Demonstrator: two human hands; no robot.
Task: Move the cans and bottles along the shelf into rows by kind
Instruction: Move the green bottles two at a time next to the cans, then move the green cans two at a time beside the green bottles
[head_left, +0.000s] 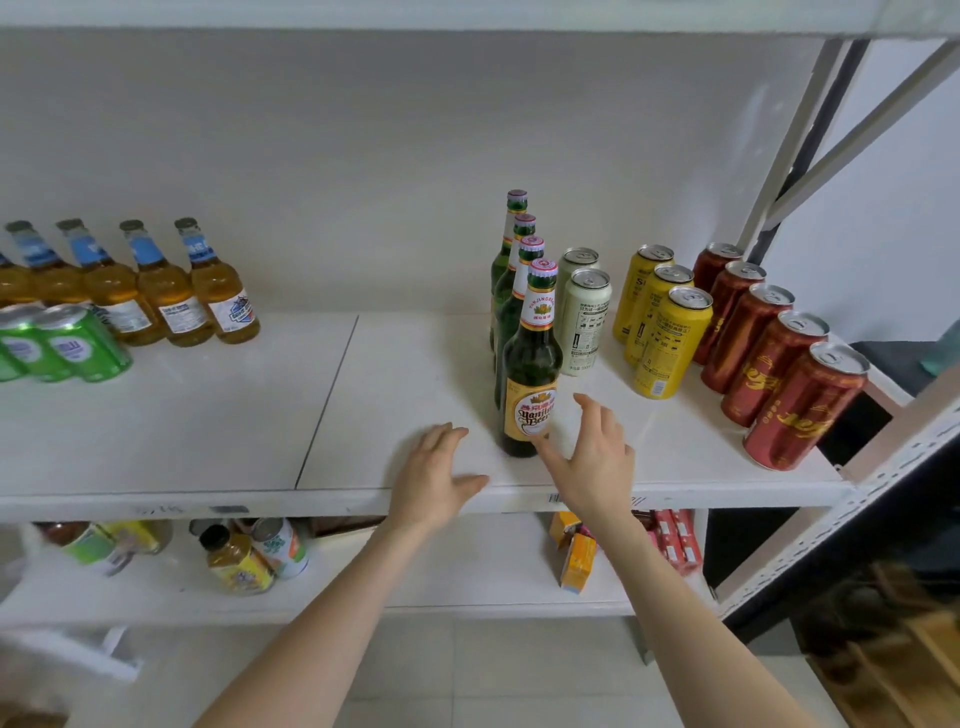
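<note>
Head view: left hand (436, 473) flat on the shelf (208, 415) edge, fingers spread, holding nothing; right hand (592, 452) open, fingers loosely arched, thumb by the label of the front green bottle (530, 374), contact unclear; pale cans (584, 322), yellow cans (667, 343), red cans (779, 374) in rows beyond and right of that hand; amber bottles (171, 296) and green cans (78, 343) well left of the left hand.

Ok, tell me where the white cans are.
Head view, right half of the shelf: the two white cans stand in a short row between the green bottles and the yellow cans.
</note>
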